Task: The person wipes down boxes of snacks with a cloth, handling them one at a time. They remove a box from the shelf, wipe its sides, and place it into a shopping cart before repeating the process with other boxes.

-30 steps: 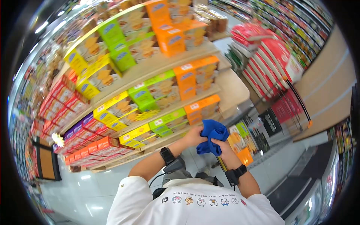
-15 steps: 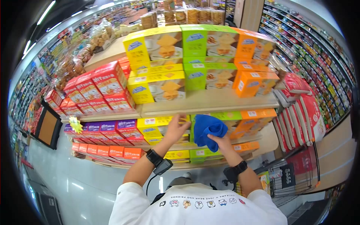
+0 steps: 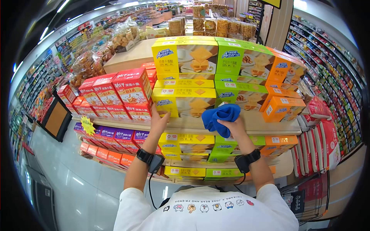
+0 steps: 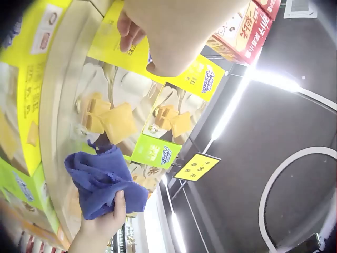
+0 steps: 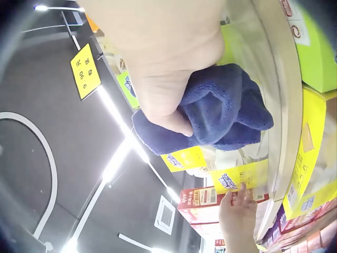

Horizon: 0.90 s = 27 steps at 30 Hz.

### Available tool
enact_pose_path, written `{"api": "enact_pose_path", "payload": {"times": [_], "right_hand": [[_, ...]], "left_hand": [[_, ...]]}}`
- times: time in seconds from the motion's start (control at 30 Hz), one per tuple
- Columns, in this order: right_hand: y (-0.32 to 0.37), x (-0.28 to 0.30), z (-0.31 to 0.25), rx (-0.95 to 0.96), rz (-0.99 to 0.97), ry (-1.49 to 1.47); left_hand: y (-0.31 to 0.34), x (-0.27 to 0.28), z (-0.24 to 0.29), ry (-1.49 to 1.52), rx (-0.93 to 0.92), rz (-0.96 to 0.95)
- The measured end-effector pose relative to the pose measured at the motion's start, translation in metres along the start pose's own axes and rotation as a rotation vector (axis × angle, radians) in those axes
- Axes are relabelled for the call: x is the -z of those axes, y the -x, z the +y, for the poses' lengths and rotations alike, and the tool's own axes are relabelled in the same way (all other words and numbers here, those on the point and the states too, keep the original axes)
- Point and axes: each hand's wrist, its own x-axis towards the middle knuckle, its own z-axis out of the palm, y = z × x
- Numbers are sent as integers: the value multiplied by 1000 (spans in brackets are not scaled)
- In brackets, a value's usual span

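Observation:
In the head view my left hand (image 3: 158, 122) is at the left front corner of a yellow box (image 3: 184, 101), fingers against its end. The left wrist view shows the fingers of the left hand (image 4: 160, 34) over the yellow face. My right hand (image 3: 236, 127) grips a crumpled blue cloth (image 3: 220, 118) in front of the green box (image 3: 246, 94). In the right wrist view the thumb presses on the cloth (image 5: 210, 108), while the left hand (image 5: 238, 213) touches the yellow box (image 5: 242, 176) beyond.
Red boxes (image 3: 133, 86) stand left of the yellow ones, orange boxes (image 3: 283, 109) at the right end. Lower shelves hold more boxes (image 3: 185, 143). A yellow star tag (image 3: 88, 126) hangs at the left edge. Red-and-white bags (image 3: 322, 144) and a cart (image 3: 304, 196) stand at the right.
The view has turned from the cart side to face the shelf. My left hand has left the cloth and moved up to the yellow box; my right hand still holds the cloth, now over the upper shelf.

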Motion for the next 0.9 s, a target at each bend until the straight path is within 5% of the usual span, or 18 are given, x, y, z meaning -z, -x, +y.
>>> {"api": "enact_pose_path", "payload": {"times": [0.33,0.57,0.67,0.9], "right_hand": [[-46,7,29,-3,-105,-26],[-61,-2,31,-14,-157,45],[-59,-6,33,157,-108,117],[-62,-3,34,85,-173,84]], "left_hand": [[-2,-12,-13,-22,-116,81],[3,-9,-1,37,155,15],[5,-7,2,43,137,8],[4,-10,3,129,193,63]]}}
